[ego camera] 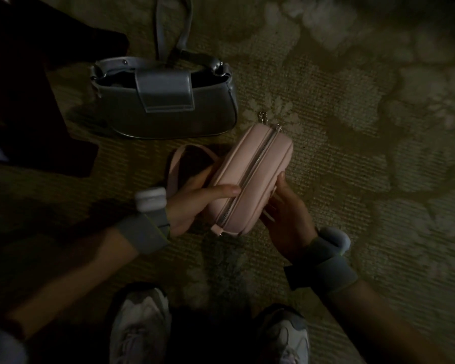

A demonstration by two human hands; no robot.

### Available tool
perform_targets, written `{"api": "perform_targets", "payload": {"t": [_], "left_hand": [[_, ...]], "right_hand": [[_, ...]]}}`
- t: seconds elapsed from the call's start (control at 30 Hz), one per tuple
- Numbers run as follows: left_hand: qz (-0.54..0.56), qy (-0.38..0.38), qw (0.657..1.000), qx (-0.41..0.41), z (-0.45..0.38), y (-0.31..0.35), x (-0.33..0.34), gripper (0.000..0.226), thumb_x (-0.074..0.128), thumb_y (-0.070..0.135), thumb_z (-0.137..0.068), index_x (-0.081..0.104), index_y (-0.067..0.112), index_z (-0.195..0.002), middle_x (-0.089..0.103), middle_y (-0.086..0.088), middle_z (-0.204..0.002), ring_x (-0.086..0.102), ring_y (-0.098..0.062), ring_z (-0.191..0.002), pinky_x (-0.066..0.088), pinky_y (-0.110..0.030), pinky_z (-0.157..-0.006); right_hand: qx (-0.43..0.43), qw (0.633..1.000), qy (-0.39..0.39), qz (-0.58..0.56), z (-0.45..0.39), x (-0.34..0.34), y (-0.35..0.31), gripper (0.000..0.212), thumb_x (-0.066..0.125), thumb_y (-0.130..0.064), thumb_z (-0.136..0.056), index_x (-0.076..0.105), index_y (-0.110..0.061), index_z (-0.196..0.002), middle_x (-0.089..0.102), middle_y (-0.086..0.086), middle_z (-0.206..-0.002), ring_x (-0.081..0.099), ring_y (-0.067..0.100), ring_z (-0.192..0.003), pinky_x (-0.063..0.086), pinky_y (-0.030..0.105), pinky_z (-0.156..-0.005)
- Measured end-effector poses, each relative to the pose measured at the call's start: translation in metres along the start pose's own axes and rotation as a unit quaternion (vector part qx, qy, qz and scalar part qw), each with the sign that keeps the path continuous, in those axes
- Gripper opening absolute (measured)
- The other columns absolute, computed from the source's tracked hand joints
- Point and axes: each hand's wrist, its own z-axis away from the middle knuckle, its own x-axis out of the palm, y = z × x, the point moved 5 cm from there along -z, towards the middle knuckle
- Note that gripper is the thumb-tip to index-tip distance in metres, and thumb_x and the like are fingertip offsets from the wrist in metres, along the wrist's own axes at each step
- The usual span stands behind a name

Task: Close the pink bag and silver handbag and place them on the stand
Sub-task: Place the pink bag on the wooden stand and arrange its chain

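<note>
A small pink bag (258, 166) with a silver zip along its top is held just above the carpet between both hands. My left hand (195, 203) grips its left side, thumb lying along the zip. My right hand (286, 214) cups its right side near the lower end. The zip line looks drawn together along its length. A pink strap (179, 158) loops out to the left. The silver handbag (166, 101) lies on the carpet beyond, its mouth gaping under a front flap, its strap (174, 24) trailing away.
A dark, low piece of furniture (29, 88) fills the left side. The patterned carpet (352, 127) spreads to the right. My two light trainers (142, 327) stand at the bottom edge. Both wrists wear grey bands with white devices.
</note>
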Motion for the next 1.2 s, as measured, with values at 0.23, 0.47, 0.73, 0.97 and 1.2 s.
{"api": "perform_targets", "payload": {"t": [0.23,0.47,0.73,0.97,1.2], "left_hand": [[-0.030,0.002,0.999,0.045,0.031,0.050,0.005,0.049,0.080,0.032,-0.056,0.064,0.039,-0.102,0.061,0.000,-0.123,0.060,-0.013,-0.110,0.052,-0.033,-0.088],[-0.053,-0.003,0.992,0.111,0.076,0.136,0.003,0.039,0.067,0.022,-0.067,0.062,0.032,-0.104,0.074,0.007,-0.097,0.069,-0.011,-0.095,0.056,-0.029,-0.075],[-0.039,0.076,0.986,0.141,0.160,0.225,0.001,0.042,0.064,0.022,-0.068,0.064,0.021,-0.111,0.071,-0.002,-0.107,0.067,-0.015,-0.096,0.055,-0.027,-0.080],[-0.017,0.178,0.976,0.120,0.220,0.316,0.001,0.019,0.064,0.028,-0.071,0.071,0.016,-0.083,0.069,-0.005,-0.079,0.063,-0.019,-0.072,0.050,-0.028,-0.069],[0.013,0.262,0.952,0.158,0.275,0.422,-0.005,0.023,0.057,0.038,-0.079,0.065,0.017,-0.077,0.068,-0.005,-0.057,0.061,-0.020,-0.059,0.047,-0.030,-0.072]], "right_hand": [[-0.027,0.999,-0.020,-0.012,0.038,0.016,-0.035,0.042,0.049,-0.052,-0.086,0.061,-0.024,-0.115,0.069,0.001,-0.113,0.059,0.021,-0.111,0.043,0.038,-0.100],[-0.039,0.996,-0.065,-0.056,0.080,0.063,-0.090,0.062,0.061,-0.054,-0.068,0.060,-0.023,-0.121,0.063,0.005,-0.122,0.058,0.021,-0.114,0.044,0.036,-0.101],[-0.015,0.984,-0.175,-0.024,0.151,0.119,-0.150,0.046,0.061,-0.048,-0.078,0.062,-0.015,-0.110,0.070,0.001,-0.061,0.067,0.016,-0.069,0.052,0.030,-0.062],[-0.063,0.954,-0.290,-0.032,0.188,0.174,-0.202,0.020,0.064,-0.020,-0.069,0.055,-0.020,-0.087,0.045,0.001,-0.077,0.042,0.015,-0.074,0.036,0.028,-0.074],[-0.323,0.936,-0.122,0.070,0.207,0.221,-0.298,0.041,0.053,0.001,-0.084,0.054,-0.014,-0.123,0.061,0.010,-0.116,0.058,0.018,-0.092,0.047,0.029,-0.078]]}}
